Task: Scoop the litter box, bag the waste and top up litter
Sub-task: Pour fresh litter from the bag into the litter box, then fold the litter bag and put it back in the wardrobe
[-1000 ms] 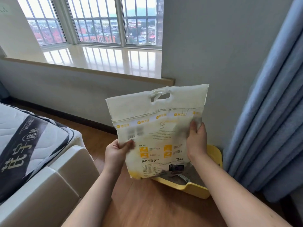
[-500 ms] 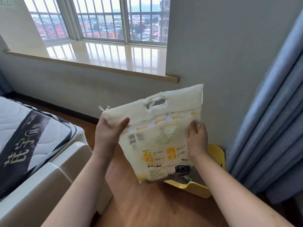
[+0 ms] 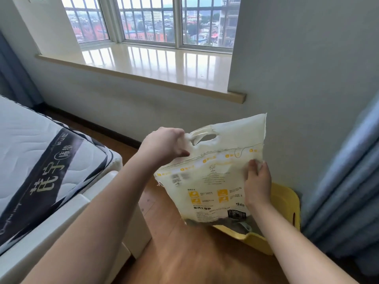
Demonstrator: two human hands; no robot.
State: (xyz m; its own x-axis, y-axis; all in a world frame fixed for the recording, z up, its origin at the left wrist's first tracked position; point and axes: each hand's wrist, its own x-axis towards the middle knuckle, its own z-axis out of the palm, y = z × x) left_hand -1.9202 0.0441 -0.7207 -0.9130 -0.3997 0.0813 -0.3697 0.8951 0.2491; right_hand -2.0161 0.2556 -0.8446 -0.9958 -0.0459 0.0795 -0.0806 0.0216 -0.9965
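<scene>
Above the yellow litter box [image 3: 287, 203], both hands hold a cream cat litter bag [image 3: 213, 181] upright in the air, printed face toward the camera. Left hand [image 3: 164, 145] grips the bag's top left corner beside the cut-out handle hole [image 3: 204, 138], fingers curled round the edge, grip closed on the bag. Right hand [image 3: 257, 182] pinches the bag's right side below the stitched seam, fingertips pressing into the face, grip also holding the bag. Bag tilts, left top corner pulled lower than the right; top strip above the seam looks frayed at the right edge. Yellow icons and dark text on the bag's lower half, a black label near the bottom.

Litter box sits on the wood floor [image 3: 184, 253] in the corner against the grey wall [image 3: 307, 78], just beside the blue curtain [image 3: 348, 181]; the bag hides most of it. Grey litter and a grey scoop [image 3: 245, 225] show just under the bag's bottom edge, inside the box. Mattress [image 3: 41, 150] with a dark printed band lies at left on a white bed frame [image 3: 82, 222]. Glossy window sill [image 3: 153, 62] under a barred window [image 3: 153, 19] at top.
</scene>
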